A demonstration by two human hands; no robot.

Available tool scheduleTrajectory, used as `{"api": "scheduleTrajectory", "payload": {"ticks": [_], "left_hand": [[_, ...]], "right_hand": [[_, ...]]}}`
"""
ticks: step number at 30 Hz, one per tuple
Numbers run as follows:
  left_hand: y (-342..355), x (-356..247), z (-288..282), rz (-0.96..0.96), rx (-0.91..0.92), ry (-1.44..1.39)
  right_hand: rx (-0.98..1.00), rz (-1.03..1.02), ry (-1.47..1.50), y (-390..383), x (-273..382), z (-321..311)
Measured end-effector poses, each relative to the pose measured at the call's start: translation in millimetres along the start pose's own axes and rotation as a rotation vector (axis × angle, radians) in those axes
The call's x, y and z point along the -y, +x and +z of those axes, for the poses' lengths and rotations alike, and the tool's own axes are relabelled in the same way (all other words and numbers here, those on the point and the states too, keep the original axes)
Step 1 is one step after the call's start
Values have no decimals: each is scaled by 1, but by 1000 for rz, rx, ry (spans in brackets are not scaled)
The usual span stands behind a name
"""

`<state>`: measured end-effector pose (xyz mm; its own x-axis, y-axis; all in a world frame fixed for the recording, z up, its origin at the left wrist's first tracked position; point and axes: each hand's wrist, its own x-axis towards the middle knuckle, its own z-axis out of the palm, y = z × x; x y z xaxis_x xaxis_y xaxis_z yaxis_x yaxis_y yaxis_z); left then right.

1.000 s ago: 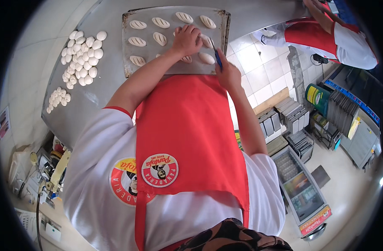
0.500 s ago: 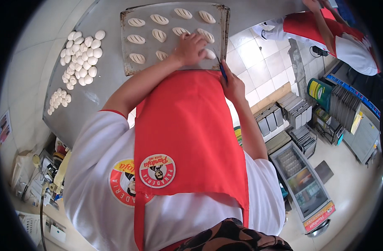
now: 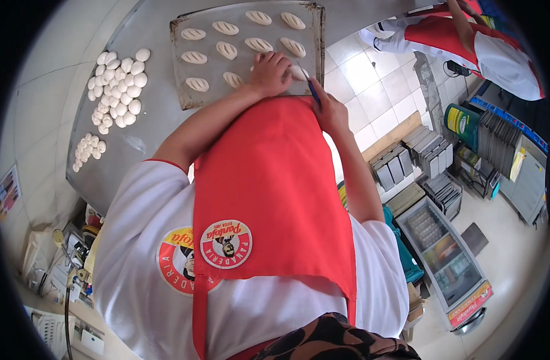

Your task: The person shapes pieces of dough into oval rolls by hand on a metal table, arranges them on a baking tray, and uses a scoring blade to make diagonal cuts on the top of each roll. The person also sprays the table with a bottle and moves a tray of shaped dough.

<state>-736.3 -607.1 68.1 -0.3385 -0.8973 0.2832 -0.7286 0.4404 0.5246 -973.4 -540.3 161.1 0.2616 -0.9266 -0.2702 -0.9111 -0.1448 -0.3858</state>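
A dark baking tray [image 3: 210, 44] with worn edges lies on the metal table, bearing rows of pale oval dough rolls [image 3: 258, 45] with slanted slashes on top. Beside the tray's near right corner, my right hand [image 3: 332, 114] grips a blue-handled knife [image 3: 314, 93], its thin blade lying across an unslashed-looking dough piece [image 3: 298, 73]. My left hand [image 3: 271, 74] rests low over the tray with bent fingers close together, their tips at the left end of that dough piece. Under the left palm, part of another roll is hidden.
Several round dough balls [image 3: 122, 90] and a smaller cluster [image 3: 87, 150] sit on the table [image 3: 158, 36] at left. A co-worker in a red apron [image 3: 443, 42] stands at far right. Stacked metal pans [image 3: 428, 150] and a glass-topped display case [image 3: 443, 258] stand on the floor at right.
My left hand has drawn its spread fingers together and lowered beside the dough piece. The knife has tipped up and left, bringing its blade onto the dough. The co-worker has shifted slightly.
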Motion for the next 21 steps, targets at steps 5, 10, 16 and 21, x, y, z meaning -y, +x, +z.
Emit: {"api": "scheduleTrajectory", "payload": {"ticks": [5, 10, 16, 21], "left_hand": [[-2, 5, 6, -18, -32, 98], [-8, 2, 0, -138, 16, 36], [-1, -1, 0, -74, -15, 54], [-8, 8, 10, -123, -1, 131]], "right_hand": [[58, -23, -48, 0, 2, 6], [110, 37, -28, -38, -5, -10], [47, -8, -76, 32, 30, 9], [152, 16, -56, -23, 9, -12]]}}
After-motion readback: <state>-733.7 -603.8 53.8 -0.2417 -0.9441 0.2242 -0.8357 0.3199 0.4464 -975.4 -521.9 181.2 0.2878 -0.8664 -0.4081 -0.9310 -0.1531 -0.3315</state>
